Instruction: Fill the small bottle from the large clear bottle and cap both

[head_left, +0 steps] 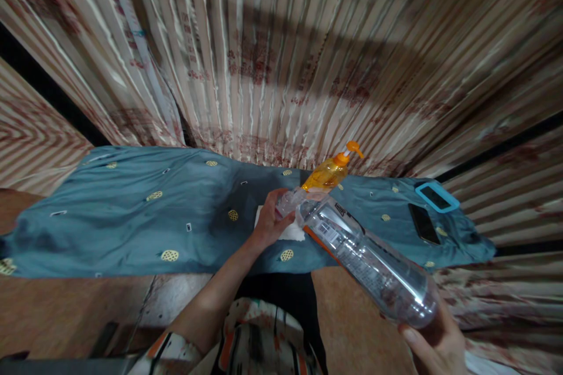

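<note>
Your right hand (433, 343), low at the near right edge of the view, is curled around the base of a large clear plastic bottle (365, 258), the thumb pressed along its underside. The bottle lies tilted, its base near you and its neck pointing far and to the left, where it meets a small clear container (290, 202). Your left hand (270, 222) has its fingers closed about that small container, holding it just above the cloth with the big bottle's mouth right against it; whether the two actually touch is hard to tell through the blur. Under your left hand a white paper or tissue (292, 233) lies flat on the blue cloth (132, 217), which is spread over the surface and dotted with small yellow patterns. Just beyond the small container stands an orange pump bottle (332, 173), leaning slightly in the view. Farther right on the cloth rest a dark phone (423, 224) and, just beyond it, a phone-sized item with a light blue rim (437, 197). A striped curtain (281, 58) fills the background.
</note>
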The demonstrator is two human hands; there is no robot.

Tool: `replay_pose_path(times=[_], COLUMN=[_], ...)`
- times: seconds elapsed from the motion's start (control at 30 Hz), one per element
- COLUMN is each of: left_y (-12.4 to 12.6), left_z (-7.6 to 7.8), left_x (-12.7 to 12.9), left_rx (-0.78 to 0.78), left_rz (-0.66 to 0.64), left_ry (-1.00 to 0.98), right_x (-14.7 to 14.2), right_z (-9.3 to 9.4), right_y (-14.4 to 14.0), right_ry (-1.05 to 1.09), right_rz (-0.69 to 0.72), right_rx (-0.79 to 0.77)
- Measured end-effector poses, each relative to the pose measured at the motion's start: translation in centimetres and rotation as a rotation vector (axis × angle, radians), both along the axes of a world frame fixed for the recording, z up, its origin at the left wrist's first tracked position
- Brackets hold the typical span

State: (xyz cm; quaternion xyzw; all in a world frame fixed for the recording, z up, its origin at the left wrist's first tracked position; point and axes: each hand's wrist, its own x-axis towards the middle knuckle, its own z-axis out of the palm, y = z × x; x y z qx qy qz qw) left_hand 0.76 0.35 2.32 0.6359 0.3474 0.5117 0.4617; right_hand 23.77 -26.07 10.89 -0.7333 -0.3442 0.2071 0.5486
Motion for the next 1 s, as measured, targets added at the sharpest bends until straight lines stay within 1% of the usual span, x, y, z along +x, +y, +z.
replay_pose_path(times=[0.13,0.27,0.5,0.63,0.77,1.0], left_y=[0.01,-0.01,0.06,0.05,0.05,-0.04], left_z=[0.02,-0.03,-0.15,-0.23,-0.25,0.01], left_x=[-0.06,-0.16,-0.12,0.06,0.00,-0.17], left_rx=[-0.009,-0.002,-0.003,-0.006,0.000,-0.012], left_rz=[-0.005,-0.006,0.001,0.005,-0.010,-0.012], left_ry=[0.009,0.009,0.006,0.004,-0.008,-0.007], right_x=[-0.05,0.23,0.25,-0.28,-0.51,0.39], right_z=[-0.04,-0.25,-0.22,0.14,0.31,-0.46], right_y=[-0.09,-0.29,-0.30,-0.08,0.08,-0.39], right_ry=[0.003,-0.041,-0.025,0.031,0.051,0.010], right_rz=[0.014,0.028,0.038,0.007,0.006,0.001], right_rx=[0.001,-0.014,-0.027,-0.013,0.000,-0.033])
